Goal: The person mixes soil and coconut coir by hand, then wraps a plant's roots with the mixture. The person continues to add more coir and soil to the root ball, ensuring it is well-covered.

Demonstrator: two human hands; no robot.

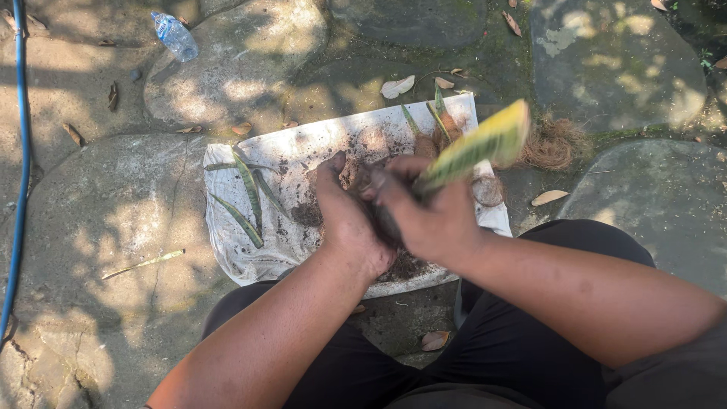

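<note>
The right hand [435,220] is gripping a yellow-green plant leaf [477,148], fingers wrapped tight round its dirty base. The left hand [344,212] is cupping the soil clump below, likely steadying it (both over the white sheet [250,261], which is catching dirt).

Both hands, left hand [344,220] and right hand [432,216], pressed together over middle of white sheet [303,144]; no gap between them. Right hand grips variegated leaf [477,148], which juts up-right and blocks that side. Left part of sheet taken by 3 cut green leaves [246,198]; soil patches around hands. Beyond sheet's far right corner, clump of brown roots [554,144]. Open stone paving [113,204] left of sheet, only thin stalk [144,263] there. Plastic bottle [174,35] and blue hose [23,151] well apart, far left.
</note>
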